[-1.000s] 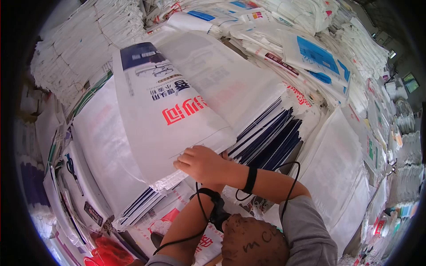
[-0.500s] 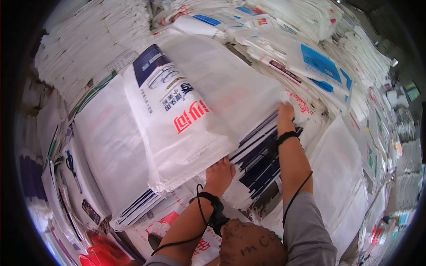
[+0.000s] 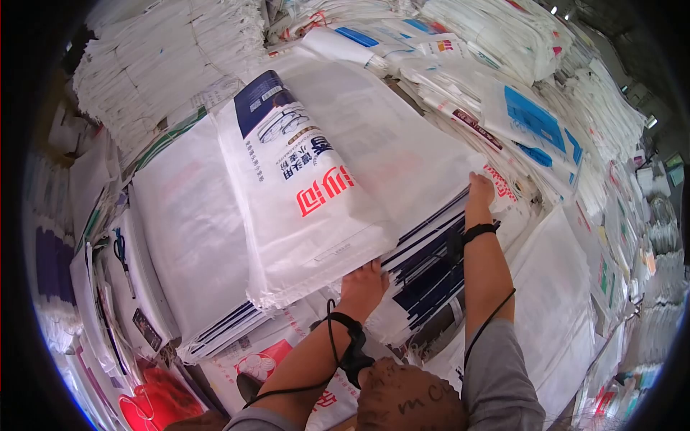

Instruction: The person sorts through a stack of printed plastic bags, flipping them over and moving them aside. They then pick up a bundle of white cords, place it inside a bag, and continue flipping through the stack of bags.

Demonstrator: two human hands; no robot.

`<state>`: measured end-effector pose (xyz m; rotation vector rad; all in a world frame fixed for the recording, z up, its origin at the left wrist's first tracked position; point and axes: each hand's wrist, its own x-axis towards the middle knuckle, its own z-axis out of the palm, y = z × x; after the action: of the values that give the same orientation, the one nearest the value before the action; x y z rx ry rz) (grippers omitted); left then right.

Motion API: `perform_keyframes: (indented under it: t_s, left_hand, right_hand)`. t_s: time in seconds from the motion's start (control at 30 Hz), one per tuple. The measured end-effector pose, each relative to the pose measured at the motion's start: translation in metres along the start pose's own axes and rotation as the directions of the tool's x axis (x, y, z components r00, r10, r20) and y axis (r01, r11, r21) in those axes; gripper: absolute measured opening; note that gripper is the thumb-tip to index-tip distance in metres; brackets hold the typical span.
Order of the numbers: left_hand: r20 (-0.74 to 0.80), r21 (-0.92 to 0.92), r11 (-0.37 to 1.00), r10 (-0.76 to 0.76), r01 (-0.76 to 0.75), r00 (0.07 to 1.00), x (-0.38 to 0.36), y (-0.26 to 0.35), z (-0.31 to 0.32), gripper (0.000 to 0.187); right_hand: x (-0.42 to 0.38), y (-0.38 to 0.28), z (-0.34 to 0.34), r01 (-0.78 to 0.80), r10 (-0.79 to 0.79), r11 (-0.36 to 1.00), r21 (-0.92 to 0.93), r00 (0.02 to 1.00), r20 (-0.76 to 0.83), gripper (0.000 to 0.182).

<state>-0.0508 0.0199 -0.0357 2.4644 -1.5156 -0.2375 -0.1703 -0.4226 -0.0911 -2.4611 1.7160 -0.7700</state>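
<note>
- The sack stack (image 3: 410, 136) lay among other sacks (image 3: 539, 266); a printed sack (image 3: 309, 187) covered its left side.
- Left hand (image 3: 364, 287) was at the near edge, right hand (image 3: 480, 192) curled at the right corner; neither grip could be confirmed.
- Judged soft, slippery, heavy together; best held at both near corners.
- Sacks lay flat, contents unseen.

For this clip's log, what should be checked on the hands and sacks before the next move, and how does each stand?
1. Right hand at the right-hand corner of the sack stack: ok.
2. Left hand at the near edge of the printed sack: ok.
3. Firm grip with both hands: cannot tell.
4. Dark blue edges squared up: not ok, they splay unevenly.
</note>
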Motion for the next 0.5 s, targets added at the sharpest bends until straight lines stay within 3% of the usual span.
perform_keyframes:
  t_s: [0.03, 0.07, 0.1, 0.17, 0.2, 0.27, 0.33, 0.37, 0.43, 0.5]
  left_hand:
    - [0.031, -0.025, 1.0, -0.016, 0.016, 0.999, 0.0, 0.0, -0.001, 0.057]
    - [0.036, -0.027, 1.0, -0.008, 0.009, 0.999, 0.0, 0.001, -0.001, 0.057]
    - [0.045, -0.032, 0.999, -0.019, 0.021, 0.999, 0.0, 0.001, -0.003, 0.057]
    - [0.051, -0.038, 0.999, -0.027, 0.028, 0.998, 0.001, 0.001, -0.004, 0.058]
    - [0.04, -0.025, 0.999, -0.028, 0.029, 0.999, 0.001, 0.001, -0.002, 0.058]
    - [0.032, -0.016, 1.0, -0.021, 0.022, 0.999, 0.002, 0.001, 0.0, 0.058]
    - [-0.006, -0.001, 1.0, -0.008, 0.008, 1.0, 0.001, 0.0, 0.002, 0.058]
    - [-0.002, -0.002, 1.0, 0.001, -0.001, 1.0, 0.001, 0.0, 0.001, 0.058]
    - [-0.002, 0.033, 0.999, -0.003, 0.003, 1.0, 0.001, 0.001, -0.002, 0.058]
    - [-0.021, 0.035, 0.999, 0.011, -0.011, 1.0, 0.001, 0.0, 0.004, 0.058]
  right_hand:
    - [-0.016, -0.036, -0.023, -0.213, 0.258, 0.903, 0.372, 0.963, -0.075, 0.028]
    - [-0.029, -0.065, -0.041, -0.334, 0.507, 0.635, 0.697, 0.86, -0.05, 0.029]
    - [-0.035, -0.075, -0.048, -0.336, 0.512, 0.636, 0.695, 0.857, -0.053, 0.029]
    - [-0.042, -0.089, -0.055, -0.542, 0.409, 0.386, 0.746, 0.826, 0.389, 0.034]
    - [-0.045, -0.094, -0.053, -0.542, 0.414, 0.385, 0.747, 0.825, 0.385, 0.034]
    - [-0.052, -0.103, -0.047, -0.28, 0.216, 0.814, 0.509, 0.959, 0.182, 0.038]
    - [-0.067, -0.165, -0.108, -0.224, 0.173, 0.847, 0.481, 0.974, 0.148, 0.036]
    - [-0.077, -0.194, -0.129, -0.131, 0.103, 0.8, 0.586, 0.991, 0.08, 0.034]
    - [-0.091, -0.24, -0.153, 0.123, -0.126, 0.806, 0.579, 0.991, -0.036, 0.024]
    - [-0.117, -0.286, -0.173, 0.317, -0.33, 0.71, 0.628, 0.939, -0.101, 0.017]
